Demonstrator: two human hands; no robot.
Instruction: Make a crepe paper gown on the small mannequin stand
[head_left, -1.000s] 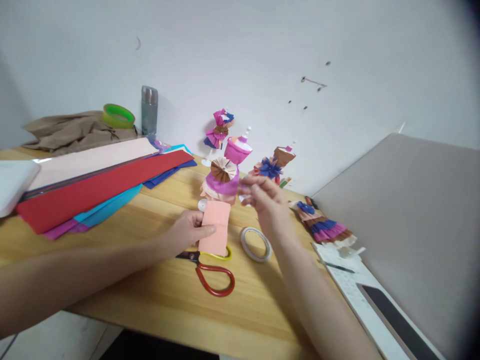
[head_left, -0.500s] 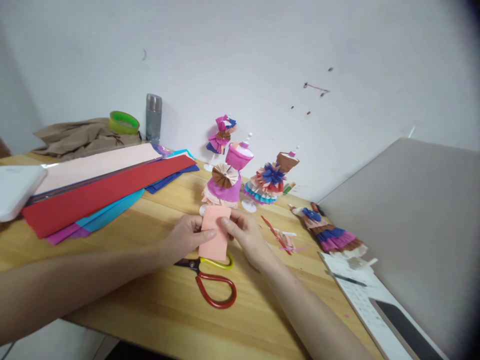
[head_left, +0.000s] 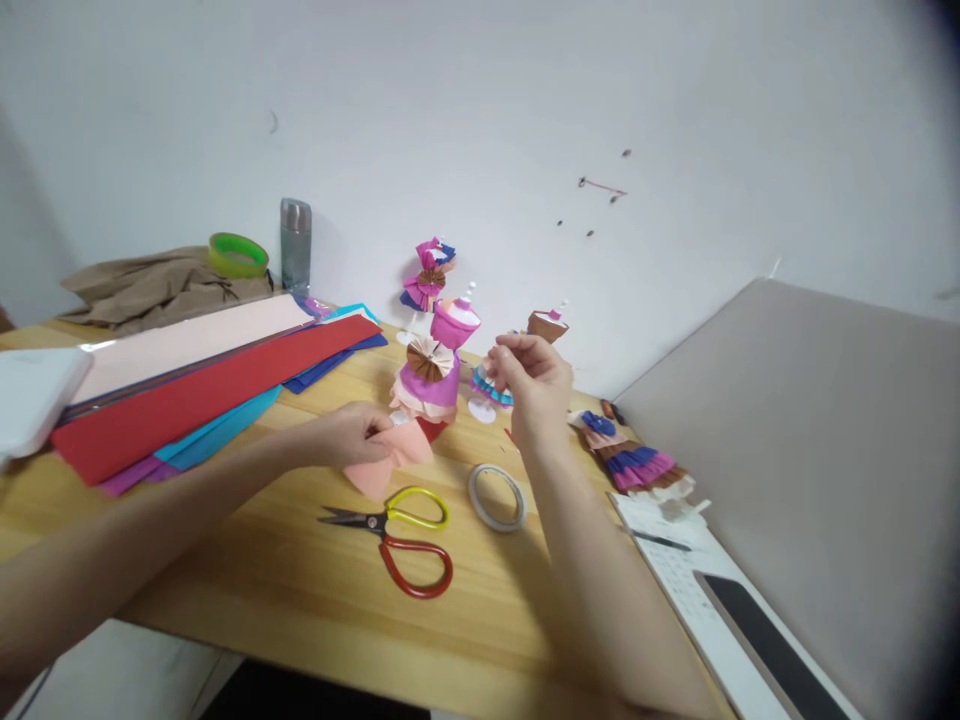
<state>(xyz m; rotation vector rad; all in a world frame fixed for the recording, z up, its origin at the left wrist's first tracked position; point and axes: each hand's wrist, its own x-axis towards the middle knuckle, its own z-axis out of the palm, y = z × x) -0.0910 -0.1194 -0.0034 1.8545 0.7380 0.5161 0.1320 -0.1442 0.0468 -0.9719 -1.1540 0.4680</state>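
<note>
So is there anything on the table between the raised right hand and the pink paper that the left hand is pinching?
The right hand is raised, apart from the pink paper pinched in the left hand. Between them stands the pink and purple paper dress figure. The tape roll and the scissors lie nearer the camera, outside that gap.

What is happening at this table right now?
A person is working with crepe paper at a wooden table. The left hand pinches a pink paper piece gathered at its middle, low over the table. The right hand is raised in front of small paper dresses on stands, fingers pinched; what it holds is too small to tell. Scissors and a tape roll lie just in front.
</note>
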